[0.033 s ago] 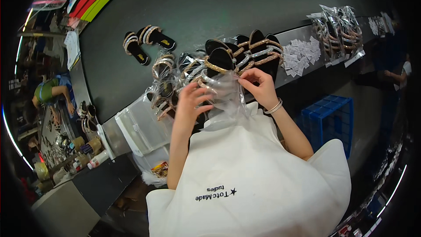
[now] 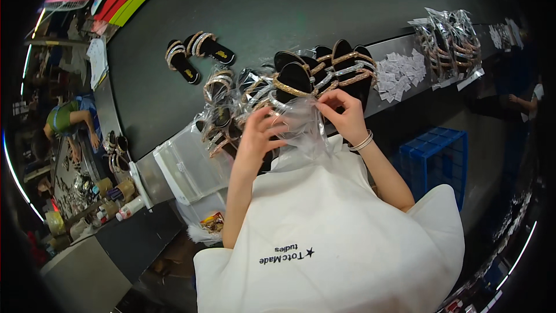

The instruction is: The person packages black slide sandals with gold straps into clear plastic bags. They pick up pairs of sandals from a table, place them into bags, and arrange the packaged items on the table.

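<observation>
In front of my chest a clear plastic bag [image 2: 300,120] covers the lower part of a black slide sandal [image 2: 291,76] with glittery gold and silver straps. The sandal's toe end sticks up above the film. My right hand [image 2: 344,115] pinches the right edge of the bag between thumb and fingers. At the bag's left side, my left hand [image 2: 256,139] has its fingers spread and slightly curled; whether they touch the film I cannot tell. Several similar sandals [image 2: 346,61] stand upright just behind. To the left, more strappy sandals [image 2: 219,90] lie in clear film.
A pair of sandals [image 2: 188,58] lies on the dark table [image 2: 289,6]. Small white slips [image 2: 399,72] and bagged sandals [image 2: 449,43] are at right. A translucent plastic box [image 2: 194,165] stands at left, a blue crate [image 2: 434,159] low right. Another person [image 2: 72,119] works far left.
My left hand has shifted slightly right, with its fingers a little nearer the bag. My right hand keeps its pinch on the bag's edge.
</observation>
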### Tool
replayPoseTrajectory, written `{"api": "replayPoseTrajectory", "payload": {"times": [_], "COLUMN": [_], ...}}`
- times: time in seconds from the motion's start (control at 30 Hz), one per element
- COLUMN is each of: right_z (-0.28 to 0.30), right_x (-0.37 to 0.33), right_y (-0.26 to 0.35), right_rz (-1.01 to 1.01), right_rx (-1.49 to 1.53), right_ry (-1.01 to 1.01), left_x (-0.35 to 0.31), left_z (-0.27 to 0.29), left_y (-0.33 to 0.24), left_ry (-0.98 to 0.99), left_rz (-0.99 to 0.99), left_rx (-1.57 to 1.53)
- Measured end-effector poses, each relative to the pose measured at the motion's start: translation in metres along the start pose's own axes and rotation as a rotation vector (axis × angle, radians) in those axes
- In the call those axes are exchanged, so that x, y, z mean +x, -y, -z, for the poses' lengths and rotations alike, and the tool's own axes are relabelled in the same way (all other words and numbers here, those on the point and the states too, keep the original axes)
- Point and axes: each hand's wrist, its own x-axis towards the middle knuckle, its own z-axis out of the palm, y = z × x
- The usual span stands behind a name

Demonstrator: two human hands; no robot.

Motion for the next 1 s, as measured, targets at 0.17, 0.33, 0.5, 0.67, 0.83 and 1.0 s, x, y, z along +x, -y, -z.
{"api": "replayPoseTrajectory", "payload": {"times": [0.17, 0.33, 0.5, 0.67, 0.83, 1.0], "right_z": [-0.007, -0.02, -0.043, -0.025, 0.005, 0.058], "right_x": [0.009, -0.007, -0.009, 0.0, -0.002, -0.011], "right_y": [0.023, 0.057, 0.062, 0.02, -0.063, -0.152], "right_rz": [0.468, 0.065, 0.108, -0.261, -0.217, -0.19], "right_rx": [-0.425, -0.131, -0.087, 0.313, -0.053, -0.905], "right_ry": [-0.127, -0.2, 0.102, 0.146, -0.273, -0.434], "left_x": [0.01, 0.007, 0.005, 0.0, -0.039, -0.071], "left_z": [-0.019, -0.029, -0.028, -0.02, -0.037, -0.019], "left_y": [-0.016, -0.023, -0.007, -0.02, -0.068, -0.079], "left_ry": [-0.101, -0.361, -0.268, -0.205, -0.966, -0.181], "left_rz": [0.212, 0.036, -0.152, -0.028, -0.22, -0.842], "left_rx": [0.095, 0.112, -0.181, -0.848, -0.577, 0.366]}}
